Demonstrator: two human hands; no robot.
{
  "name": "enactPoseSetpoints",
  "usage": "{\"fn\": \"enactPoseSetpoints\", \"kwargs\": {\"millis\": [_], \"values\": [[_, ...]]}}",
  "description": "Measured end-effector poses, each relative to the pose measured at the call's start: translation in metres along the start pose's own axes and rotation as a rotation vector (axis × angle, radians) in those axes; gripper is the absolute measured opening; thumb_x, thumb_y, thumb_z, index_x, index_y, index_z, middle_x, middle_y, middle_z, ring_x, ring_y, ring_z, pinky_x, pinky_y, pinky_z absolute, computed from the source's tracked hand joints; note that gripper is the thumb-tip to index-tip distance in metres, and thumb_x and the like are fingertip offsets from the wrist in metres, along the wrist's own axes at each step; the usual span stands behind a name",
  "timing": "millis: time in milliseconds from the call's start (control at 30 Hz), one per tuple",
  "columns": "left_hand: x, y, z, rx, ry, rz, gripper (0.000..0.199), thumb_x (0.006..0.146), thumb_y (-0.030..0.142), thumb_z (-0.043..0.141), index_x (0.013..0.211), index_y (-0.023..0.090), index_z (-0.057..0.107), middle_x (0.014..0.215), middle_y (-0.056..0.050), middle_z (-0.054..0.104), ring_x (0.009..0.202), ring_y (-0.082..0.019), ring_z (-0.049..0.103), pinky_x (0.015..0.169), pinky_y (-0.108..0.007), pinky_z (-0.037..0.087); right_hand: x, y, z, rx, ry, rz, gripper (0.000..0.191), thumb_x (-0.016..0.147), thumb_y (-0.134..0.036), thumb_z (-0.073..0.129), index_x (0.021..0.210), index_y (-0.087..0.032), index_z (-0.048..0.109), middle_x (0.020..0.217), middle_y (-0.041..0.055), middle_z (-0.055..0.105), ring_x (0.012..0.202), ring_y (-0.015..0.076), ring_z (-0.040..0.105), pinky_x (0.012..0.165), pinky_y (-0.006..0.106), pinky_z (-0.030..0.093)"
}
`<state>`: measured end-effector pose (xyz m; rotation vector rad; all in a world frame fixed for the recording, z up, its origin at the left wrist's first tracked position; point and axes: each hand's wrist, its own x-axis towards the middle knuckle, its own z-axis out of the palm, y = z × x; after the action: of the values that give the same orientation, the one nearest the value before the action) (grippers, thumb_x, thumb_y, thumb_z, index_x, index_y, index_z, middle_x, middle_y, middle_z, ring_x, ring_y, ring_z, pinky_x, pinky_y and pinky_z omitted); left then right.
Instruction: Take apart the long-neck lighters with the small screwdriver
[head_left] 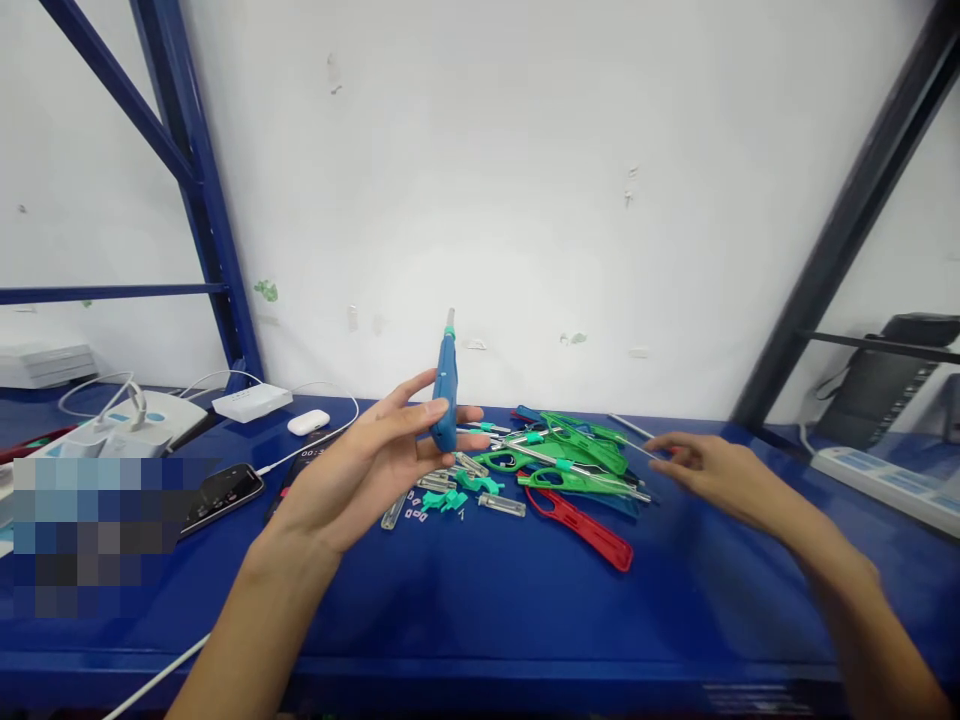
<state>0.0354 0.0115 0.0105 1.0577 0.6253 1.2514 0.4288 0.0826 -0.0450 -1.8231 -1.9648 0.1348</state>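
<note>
My left hand (382,450) grips the blue handle of a utility lighter (445,395) between thumb and fingers. It stands upright above the table, with a teal collar and a short pale tip at its top. To the right, my right hand (701,470) has its fingers closed around the near end of a thin metal tube (628,427), which slants away to the left. Between the hands lies a pile of green handle shells (585,440), with metal tubes among them. A red handle shell (589,530), teal plastic pieces (444,500) and clear fuel tanks (501,505) lie nearer me.
On the left are a phone (223,497) on a white cable, a white earbud case (308,422) and a white box (252,402). A power strip (889,490) lies at right. Blue rack posts (202,220) and a white wall stand behind the blue table (480,610).
</note>
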Motion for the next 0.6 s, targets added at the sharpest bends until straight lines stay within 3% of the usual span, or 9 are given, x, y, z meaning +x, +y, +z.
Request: {"fn": "enactPoseSetpoints", "kwargs": {"millis": [133, 200, 300, 433, 533, 600], "values": [[0.001, -0.007, 0.008, 0.019, -0.019, -0.049, 0.082, 0.09, 0.021, 0.078, 0.158, 0.019, 0.033, 0.117, -0.018, 0.074, 0.097, -0.03, 0.075, 0.08, -0.037, 0.053, 0.003, 0.037, 0.016, 0.036, 0.035, 0.107, 0.033, 0.078, -0.039, 0.059, 0.097, -0.023, 0.08, 0.08, 0.01, 0.081, 0.068, 0.0326, 0.075, 0.067, 0.041, 0.054], [0.002, -0.012, 0.012, 0.038, -0.042, -0.062, 0.087, 0.088, 0.023, 0.08, 0.158, 0.019, 0.029, 0.117, -0.017, 0.073, 0.097, -0.031, 0.075, 0.078, -0.036, 0.051, 0.004, 0.042, 0.025, 0.094, 0.01, 0.087, 0.032, 0.077, -0.039, 0.06, 0.095, -0.024, 0.081, 0.078, 0.0086, 0.082, 0.072, 0.033, 0.077, 0.072, 0.041, 0.057], [0.003, -0.019, 0.016, 0.085, -0.094, -0.064, 0.091, 0.086, 0.026, 0.083, 0.158, 0.019, 0.028, 0.119, -0.018, 0.072, 0.099, -0.032, 0.075, 0.069, -0.032, 0.044, 0.002, 0.035, 0.027, 0.161, 0.028, 0.05, 0.037, 0.081, -0.044, 0.059, 0.101, -0.022, 0.08, 0.091, 0.011, 0.083, 0.089, 0.0348, 0.078, 0.083, 0.042, 0.058], [0.004, -0.03, 0.02, 0.19, -0.138, -0.045, 0.095, 0.086, 0.03, 0.083, 0.159, 0.022, 0.022, 0.124, -0.018, 0.069, 0.102, -0.031, 0.074, 0.067, -0.031, 0.041, -0.011, -0.005, 0.012, 0.285, 0.052, -0.037, 0.051, 0.094, -0.058, 0.048, 0.118, -0.022, 0.075, 0.11, 0.0108, 0.081, 0.106, 0.0304, 0.074, 0.093, 0.038, 0.057], [0.005, -0.041, 0.026, 0.24, -0.208, -0.078, 0.095, 0.087, 0.031, 0.082, 0.159, 0.021, 0.021, 0.127, -0.019, 0.066, 0.105, -0.031, 0.073, 0.072, -0.033, 0.044, -0.028, -0.054, 0.007, 0.636, -0.127, -0.163, 0.064, 0.1, -0.065, 0.04, 0.133, -0.017, 0.066, 0.101, 0.0134, 0.079, 0.097, 0.029, 0.076, 0.094, 0.044, 0.057], [0.005, -0.05, 0.03, 0.252, -0.273, -0.123, 0.094, 0.086, 0.033, 0.082, 0.158, 0.02, 0.023, 0.128, -0.02, 0.064, 0.108, -0.033, 0.072, 0.076, -0.035, 0.047, -0.039, -0.084, 0.011, 0.784, -0.145, -0.191, 0.064, 0.101, -0.065, 0.041, 0.143, -0.019, 0.057, 0.112, 0.014, 0.076, 0.104, 0.0282, 0.074, 0.098, 0.047, 0.056]]}}
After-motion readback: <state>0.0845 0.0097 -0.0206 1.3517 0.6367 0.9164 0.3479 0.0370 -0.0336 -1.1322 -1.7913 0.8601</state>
